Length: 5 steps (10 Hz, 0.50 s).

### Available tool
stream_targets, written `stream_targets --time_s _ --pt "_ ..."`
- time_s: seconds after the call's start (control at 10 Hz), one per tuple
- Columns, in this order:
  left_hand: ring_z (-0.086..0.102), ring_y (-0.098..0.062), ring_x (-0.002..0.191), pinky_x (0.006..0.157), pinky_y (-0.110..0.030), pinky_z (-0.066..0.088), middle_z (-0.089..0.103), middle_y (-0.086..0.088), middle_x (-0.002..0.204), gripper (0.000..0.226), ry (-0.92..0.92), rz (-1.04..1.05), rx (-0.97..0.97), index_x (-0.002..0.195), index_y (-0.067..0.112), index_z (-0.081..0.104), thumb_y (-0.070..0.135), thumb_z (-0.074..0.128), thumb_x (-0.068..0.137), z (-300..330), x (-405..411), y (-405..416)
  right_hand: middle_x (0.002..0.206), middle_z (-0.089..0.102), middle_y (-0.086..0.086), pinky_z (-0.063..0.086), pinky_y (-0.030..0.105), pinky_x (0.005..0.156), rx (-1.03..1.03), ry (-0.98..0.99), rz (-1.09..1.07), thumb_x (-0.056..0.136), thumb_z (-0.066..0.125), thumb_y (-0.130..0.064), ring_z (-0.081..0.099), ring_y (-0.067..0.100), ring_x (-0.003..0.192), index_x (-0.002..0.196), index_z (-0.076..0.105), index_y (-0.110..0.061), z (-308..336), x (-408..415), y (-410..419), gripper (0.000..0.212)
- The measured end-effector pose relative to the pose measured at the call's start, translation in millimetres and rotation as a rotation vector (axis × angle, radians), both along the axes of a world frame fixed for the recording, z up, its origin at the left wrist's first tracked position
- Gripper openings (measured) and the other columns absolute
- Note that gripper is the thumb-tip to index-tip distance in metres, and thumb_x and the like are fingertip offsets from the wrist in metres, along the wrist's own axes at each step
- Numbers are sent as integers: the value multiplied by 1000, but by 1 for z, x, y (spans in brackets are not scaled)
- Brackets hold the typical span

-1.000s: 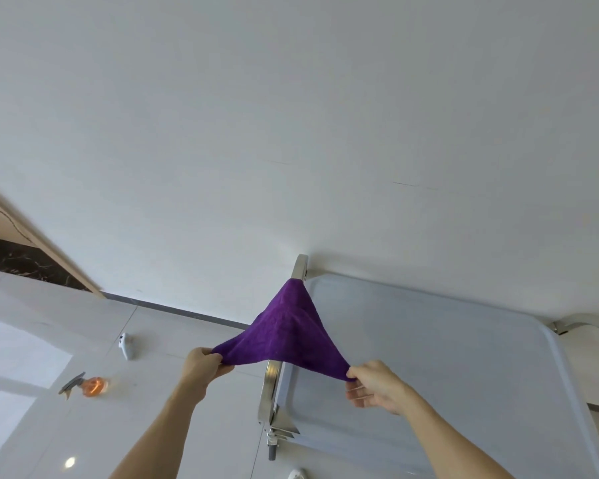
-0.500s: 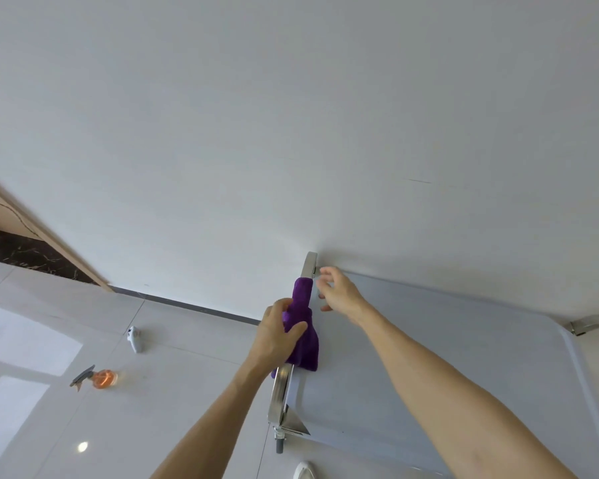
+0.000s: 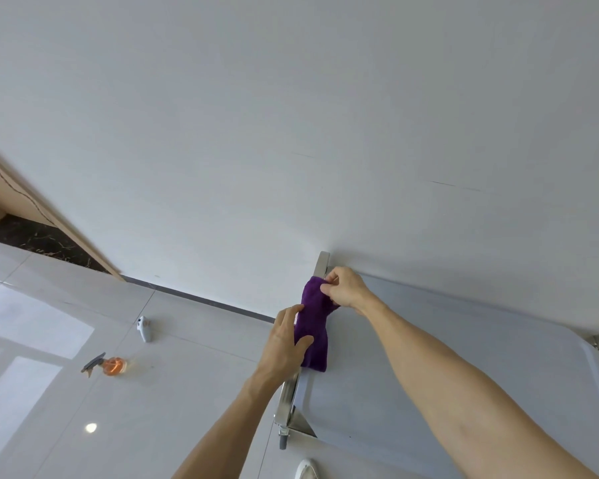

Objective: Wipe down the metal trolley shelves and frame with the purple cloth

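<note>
Purple cloth [image 3: 313, 326] draped over trolley's [image 3: 464, 375] left frame rail, frame centre. Left hand [image 3: 284, 344] grips its lower part; right hand [image 3: 344, 286] pinches the upper end. Open floor [image 3: 83, 392] lower left holds a spray bottle [image 3: 108, 365].

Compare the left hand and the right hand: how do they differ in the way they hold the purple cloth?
The left hand wraps the lower part of the purple cloth, thumb across its front; the right hand pinches the upper end with curled fingers. The left hand is nearer the camera, the right hand nearer the wall. Both hold the cloth around the trolley's side rail.
</note>
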<state>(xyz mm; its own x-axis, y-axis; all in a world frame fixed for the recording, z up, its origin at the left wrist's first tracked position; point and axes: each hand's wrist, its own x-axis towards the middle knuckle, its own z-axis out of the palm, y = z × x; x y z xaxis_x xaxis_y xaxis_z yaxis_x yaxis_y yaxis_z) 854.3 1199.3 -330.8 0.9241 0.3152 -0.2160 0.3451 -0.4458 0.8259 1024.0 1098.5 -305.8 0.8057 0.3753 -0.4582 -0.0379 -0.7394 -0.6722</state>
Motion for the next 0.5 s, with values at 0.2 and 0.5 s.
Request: stream_targets --time_s 0.2,0.5 --pt "57 -14 108 95 -31 50 48 1 139 44 11 53 43 139 20 46 10 55 97 6 3 -2 90 59 -2 42 24 69 42 -185 -142 93 55 -11 59 18 86 94 56 -15 18 13 3 4" --pt "62 -13 100 86 -34 56 57 0 125 26 -114 136 0 123 17 59 17 55 98 44 12 -12 94 62 -9 49 17 69 215 -197 -91 94 54 -19 62 12 88 100 63 -22 35 -9 -56 11"
